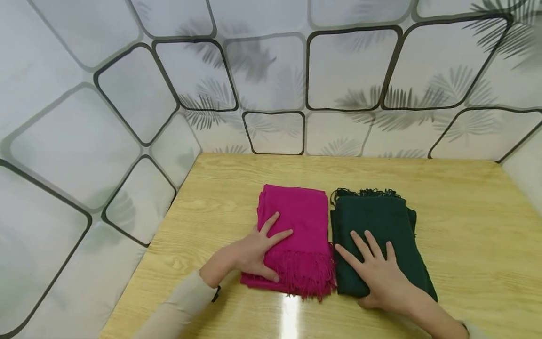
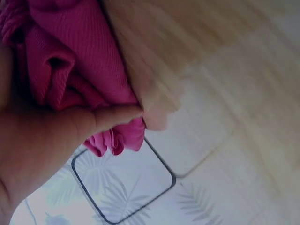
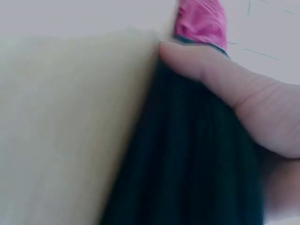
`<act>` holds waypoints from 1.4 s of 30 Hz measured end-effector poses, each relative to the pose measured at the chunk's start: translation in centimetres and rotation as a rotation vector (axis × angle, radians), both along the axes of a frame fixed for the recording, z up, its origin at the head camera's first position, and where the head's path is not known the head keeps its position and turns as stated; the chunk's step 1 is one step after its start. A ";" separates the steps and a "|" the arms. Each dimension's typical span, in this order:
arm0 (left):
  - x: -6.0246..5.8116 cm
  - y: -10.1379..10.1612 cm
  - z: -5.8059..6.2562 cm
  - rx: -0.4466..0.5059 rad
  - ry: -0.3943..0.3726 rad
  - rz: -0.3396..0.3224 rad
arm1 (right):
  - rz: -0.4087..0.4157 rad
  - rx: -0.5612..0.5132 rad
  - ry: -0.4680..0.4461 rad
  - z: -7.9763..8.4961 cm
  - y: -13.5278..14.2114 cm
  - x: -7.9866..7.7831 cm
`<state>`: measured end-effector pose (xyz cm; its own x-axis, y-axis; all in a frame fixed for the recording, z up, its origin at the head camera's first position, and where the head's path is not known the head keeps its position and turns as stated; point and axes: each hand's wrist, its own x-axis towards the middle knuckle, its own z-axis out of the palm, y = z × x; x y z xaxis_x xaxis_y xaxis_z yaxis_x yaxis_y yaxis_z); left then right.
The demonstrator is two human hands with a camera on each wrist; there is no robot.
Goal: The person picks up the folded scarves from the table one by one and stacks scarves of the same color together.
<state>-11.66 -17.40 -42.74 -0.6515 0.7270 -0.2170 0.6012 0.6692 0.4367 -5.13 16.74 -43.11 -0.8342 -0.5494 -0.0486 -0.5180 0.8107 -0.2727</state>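
Two folded scarves lie side by side on the wooden table. On the left is a magenta scarf (image 1: 296, 214), its fringe spread over the near right corner. My left hand (image 1: 256, 252) rests on its left side with fingers spread. In the left wrist view the magenta scarf (image 2: 84, 51) shows its folded layers beside that hand (image 2: 51, 136). A dark green scarf (image 1: 372, 212) lies to the right, with fringe along its far edge. Spread fingers of my right hand (image 1: 383, 278) rest on its near part. The right wrist view shows the thumb along the green scarf (image 3: 187, 140).
The light wood table (image 1: 466, 212) extends around both scarves. Behind it and to the left stands a wall covering (image 1: 271, 70) with dark rounded outlines and grey leaf prints. A bright reflection falls on the table near the front.
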 end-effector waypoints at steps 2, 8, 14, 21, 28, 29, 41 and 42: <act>-0.2 0.4 -0.2 -0.006 0.007 0.017 | 0.002 0.001 -0.004 -0.4 -0.1 -0.2; -1.6 1.4 -0.5 -0.010 0.041 0.021 | 0.022 -0.083 -0.127 -0.2 0.0 -1.9; -3.5 2.2 -0.3 -0.043 0.044 0.042 | 0.036 -0.106 -0.152 0.0 0.6 -4.3; -6.8 3.2 0.3 -0.091 0.057 0.083 | 0.022 -0.124 -0.136 0.2 1.2 -7.4; -7.7 3.3 1.6 -0.150 -0.015 0.130 | 0.033 -0.112 -0.162 0.6 1.0 -8.7; -7.5 3.2 2.0 -0.164 -0.036 0.144 | 0.039 -0.125 -0.183 0.8 1.0 -8.7; -5.6 4.8 5.2 -0.075 0.134 0.335 | -0.138 -0.205 -0.149 4.4 -0.3 -9.0; -5.5 5.0 5.1 -0.080 0.159 0.345 | -0.156 -0.191 -0.118 4.4 -0.5 -9.1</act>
<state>-17.16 -12.38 -37.64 -0.8850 0.4439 -0.1405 0.3907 0.8721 0.2947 -14.20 16.26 -38.67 -0.9041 -0.4232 -0.0587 -0.3463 0.8064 -0.4794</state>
